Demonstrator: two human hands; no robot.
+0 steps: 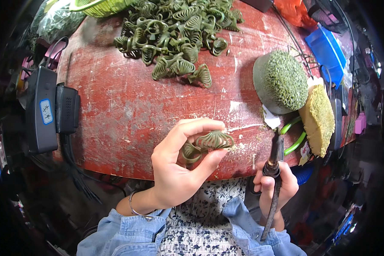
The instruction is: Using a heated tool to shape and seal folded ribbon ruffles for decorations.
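My left hand (175,160) pinches an olive-green ribbed plastic piece (215,141), which looks like a claw hair clip, between thumb and fingers over the table's near edge. Its fan-shaped ribs face away from the palm, and a curled loop shows inside the grip. To the right, my right hand (277,187) is closed round a dark, pen-shaped tool (274,158) that looks like a soldering iron. Its black collar sits above the fingers, its barrel points away from me, and a grey cord-like tail hangs below. The two hands are apart.
Many similar green clips (179,34) lie heaped at the far middle of the worn red table (115,119). At right stand a round green-topped block (281,81), a yellow foam block (318,121), green handles (295,143) and a blue bin (327,53). Black devices (42,111) line the left edge.
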